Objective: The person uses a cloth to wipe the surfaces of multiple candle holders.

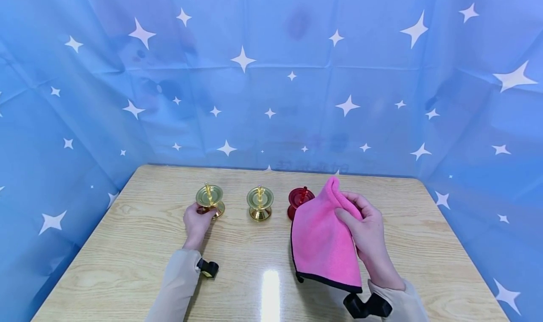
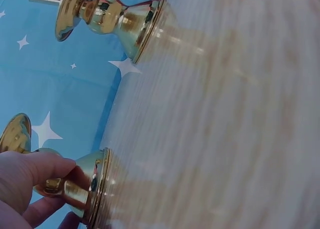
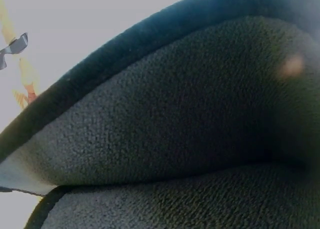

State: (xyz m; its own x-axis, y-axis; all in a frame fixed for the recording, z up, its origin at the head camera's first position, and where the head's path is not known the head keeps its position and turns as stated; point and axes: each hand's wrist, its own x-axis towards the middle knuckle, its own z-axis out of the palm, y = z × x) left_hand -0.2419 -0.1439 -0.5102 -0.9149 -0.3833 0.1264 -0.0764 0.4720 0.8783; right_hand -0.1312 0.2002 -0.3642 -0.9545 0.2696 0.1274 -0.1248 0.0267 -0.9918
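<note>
My left hand [image 1: 198,225] pinches the waist of a gold candle holder [image 1: 209,196] standing at the left of a row. In the left wrist view the thumb and fingers [image 2: 50,169] wrap its stem, just above the flared base [image 2: 100,189]. A second gold candle holder [image 1: 260,198] stands in the middle, and a red candle holder [image 1: 300,198] to its right. My right hand [image 1: 368,235] holds a pink cloth [image 1: 324,237] with black edging by its upper part; it hangs down and partly covers the red holder. Cloth [image 3: 165,104] fills most of the right wrist view, dark grey there.
The holders stand on a light wood-grain table [image 1: 246,251] near its back edge. A blue curtain [image 1: 271,86] with white stars hangs behind and at both sides. A bright light reflection [image 1: 270,296] shows at the table's front middle.
</note>
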